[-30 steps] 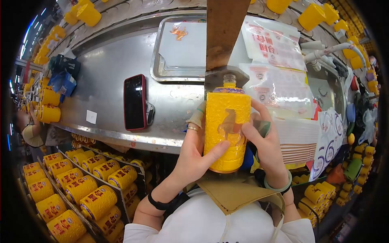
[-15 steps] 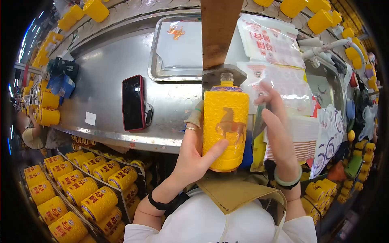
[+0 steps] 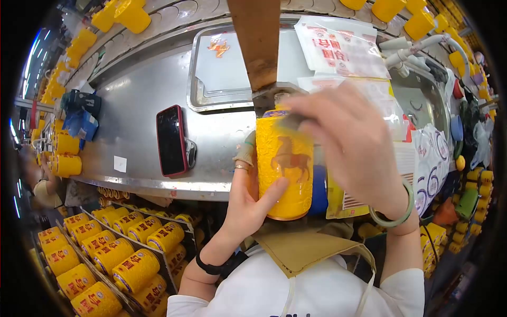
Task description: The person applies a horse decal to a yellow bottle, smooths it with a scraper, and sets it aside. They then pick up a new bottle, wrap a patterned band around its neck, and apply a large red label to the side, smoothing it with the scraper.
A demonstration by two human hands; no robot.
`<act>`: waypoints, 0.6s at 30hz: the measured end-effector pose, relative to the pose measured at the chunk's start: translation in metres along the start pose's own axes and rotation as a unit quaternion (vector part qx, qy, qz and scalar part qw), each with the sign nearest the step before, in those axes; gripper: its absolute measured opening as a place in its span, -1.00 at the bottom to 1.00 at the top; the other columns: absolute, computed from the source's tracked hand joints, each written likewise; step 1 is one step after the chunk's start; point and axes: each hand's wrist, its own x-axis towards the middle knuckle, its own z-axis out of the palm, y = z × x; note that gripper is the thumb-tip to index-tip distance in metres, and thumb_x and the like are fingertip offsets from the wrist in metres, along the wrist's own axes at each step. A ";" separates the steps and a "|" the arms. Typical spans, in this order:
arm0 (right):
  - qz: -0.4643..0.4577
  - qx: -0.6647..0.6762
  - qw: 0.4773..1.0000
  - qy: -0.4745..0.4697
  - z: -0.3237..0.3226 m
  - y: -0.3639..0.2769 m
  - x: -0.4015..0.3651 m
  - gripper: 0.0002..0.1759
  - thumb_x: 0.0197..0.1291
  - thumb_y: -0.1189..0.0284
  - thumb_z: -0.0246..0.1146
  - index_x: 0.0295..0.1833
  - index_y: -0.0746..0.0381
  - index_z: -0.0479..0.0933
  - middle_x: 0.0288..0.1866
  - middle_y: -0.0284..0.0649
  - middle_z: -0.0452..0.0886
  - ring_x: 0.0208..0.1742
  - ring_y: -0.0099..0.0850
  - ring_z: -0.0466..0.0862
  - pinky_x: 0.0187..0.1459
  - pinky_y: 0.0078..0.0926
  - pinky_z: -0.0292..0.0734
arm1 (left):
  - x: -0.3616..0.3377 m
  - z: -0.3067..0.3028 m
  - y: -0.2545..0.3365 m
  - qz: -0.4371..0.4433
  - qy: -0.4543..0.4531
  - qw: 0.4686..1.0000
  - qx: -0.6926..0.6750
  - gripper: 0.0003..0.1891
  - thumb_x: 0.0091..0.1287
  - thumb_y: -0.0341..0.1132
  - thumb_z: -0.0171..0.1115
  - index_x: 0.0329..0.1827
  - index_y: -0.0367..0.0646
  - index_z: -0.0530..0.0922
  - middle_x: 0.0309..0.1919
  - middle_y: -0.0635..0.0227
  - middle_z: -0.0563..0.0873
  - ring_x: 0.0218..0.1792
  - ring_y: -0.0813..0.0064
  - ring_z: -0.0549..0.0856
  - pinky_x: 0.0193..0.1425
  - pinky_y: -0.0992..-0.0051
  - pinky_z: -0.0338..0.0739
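A yellow textured bottle (image 3: 282, 195) with a brown horse picture (image 3: 291, 159) stands upright in front of me. My left hand (image 3: 251, 206) is closed round its left side, thumb across the front, with a covering on one finger. My right hand (image 3: 351, 137) is blurred by motion at the bottle's upper right. Its fingers pinch a thin, flat, dark grey-green piece (image 3: 296, 124) against the yellow surface near the shoulder. What kind of piece it is, I cannot make out. The bottle's neck is partly hidden behind that hand.
A phone (image 3: 171, 140) lies on the metal table (image 3: 127, 100). Behind is a tray (image 3: 196, 100) with a horse decal. A brown post (image 3: 259, 47) rises beyond the bottle. Printed sheets (image 3: 343, 47) lie right. Crated yellow bottles (image 3: 134, 269) fill the lower left. Another person's arm (image 3: 50, 182) shows far left.
My right hand has moved left and up from beside the bottle, bringing the flat piece onto its upper front. My left hand keeps its hold; the view has shifted slightly.
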 end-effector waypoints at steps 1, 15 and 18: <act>0.019 0.073 0.997 -0.032 0.004 -0.005 -0.009 -0.65 0.13 0.65 0.41 0.07 0.29 0.69 -0.12 -0.15 0.73 -0.17 -0.14 0.61 -0.12 -0.24 0.56 | 0.000 0.000 0.000 -0.002 -0.004 1.000 0.002 -0.11 0.45 -0.54 0.28 0.72 -0.34 -0.09 0.62 0.08 0.22 0.63 0.25 0.24 0.71 0.22 0.10; 0.304 0.196 0.929 0.078 0.038 0.006 -0.087 -0.71 0.38 0.59 0.25 0.18 0.30 0.61 0.01 -0.02 0.64 -0.04 -0.06 0.67 0.04 -0.27 0.57 | -0.022 0.000 0.004 0.213 -0.026 0.841 0.496 0.29 -0.04 0.29 0.68 0.67 -0.23 0.22 0.59 -0.06 0.18 0.54 -0.08 0.26 0.63 0.07 0.20; 0.372 0.155 0.913 0.068 0.034 0.018 -0.093 -0.72 0.41 0.60 0.20 0.18 0.30 0.64 -0.03 -0.04 0.64 -0.03 -0.11 0.67 0.08 -0.27 0.55 | -0.019 0.002 -0.006 0.201 -0.018 0.795 0.572 0.37 -0.14 0.04 0.84 0.69 -0.26 0.11 0.57 0.08 0.17 0.53 0.06 0.36 0.60 0.15 0.32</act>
